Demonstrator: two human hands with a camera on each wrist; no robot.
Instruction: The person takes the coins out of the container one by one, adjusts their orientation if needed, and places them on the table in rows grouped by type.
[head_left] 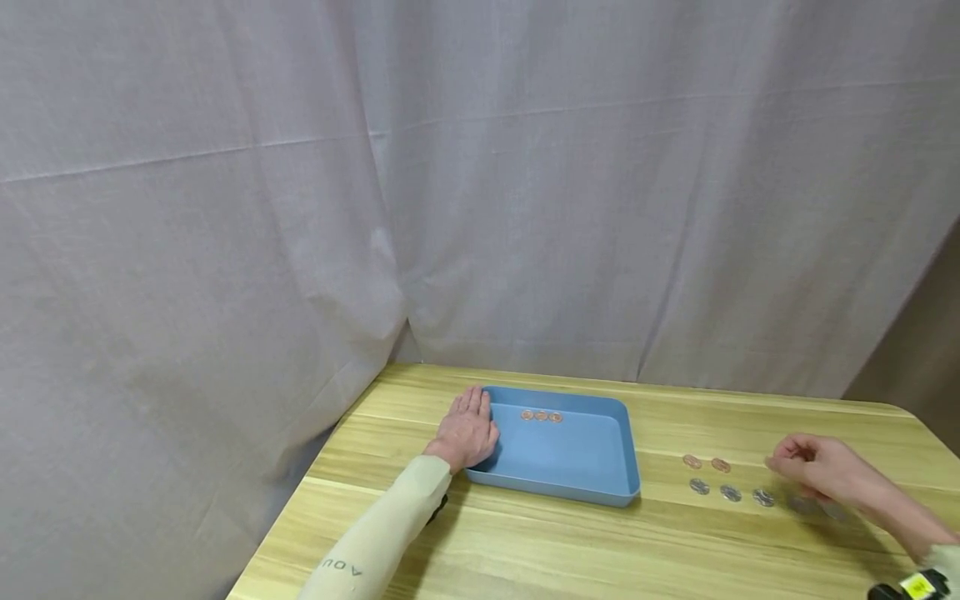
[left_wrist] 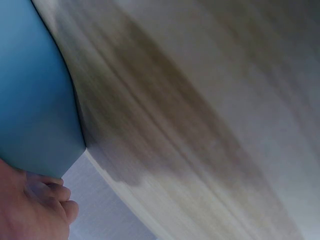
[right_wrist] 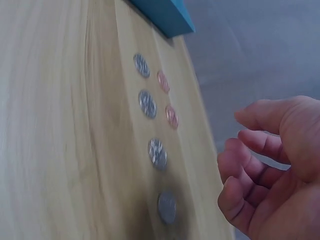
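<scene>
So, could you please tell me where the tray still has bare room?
The blue tray is bare from its near wall up to the three copper coins lined along its far wall; only that far strip is crowded.

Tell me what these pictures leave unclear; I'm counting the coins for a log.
- Silver coins: in the head view the right hand and blur obscure the last ones in the row.
- Coins in the tray: too small there to read faces.
- Left hand: the left wrist view is blurred and shows only fingertips against the tray.
- Right wrist view: the frame edge cuts the row off.
</scene>
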